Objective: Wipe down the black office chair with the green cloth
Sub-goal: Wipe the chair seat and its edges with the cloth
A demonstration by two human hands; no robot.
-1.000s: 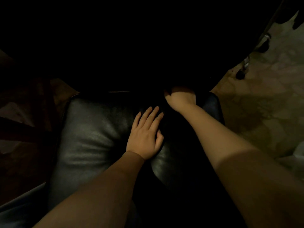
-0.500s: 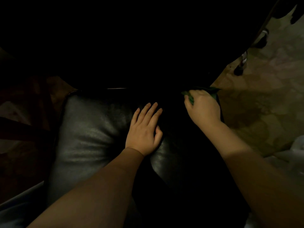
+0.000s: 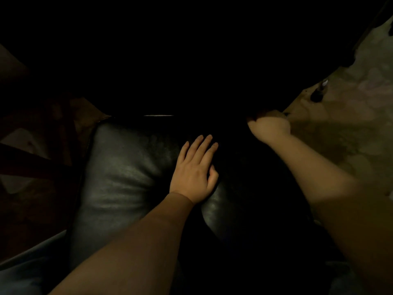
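The black leather seat of the office chair (image 3: 127,167) fills the middle of the view, and its backrest beyond is lost in darkness. My left hand (image 3: 195,169) lies flat on the seat's centre with straight fingers. My right hand (image 3: 270,126) is curled into a fist at the seat's far right corner, knuckles toward the backrest. The green cloth is hidden under that fist; I see none of it clearly now.
A chair caster (image 3: 318,94) stands on the pale patterned floor (image 3: 350,128) at the right. Dark wooden furniture (image 3: 32,162) sits close on the left. The scene is very dim.
My right hand slid from the middle of the seat's back edge to its right corner. The green cloth showed under it half a second ago and is now covered. My left hand stayed put.
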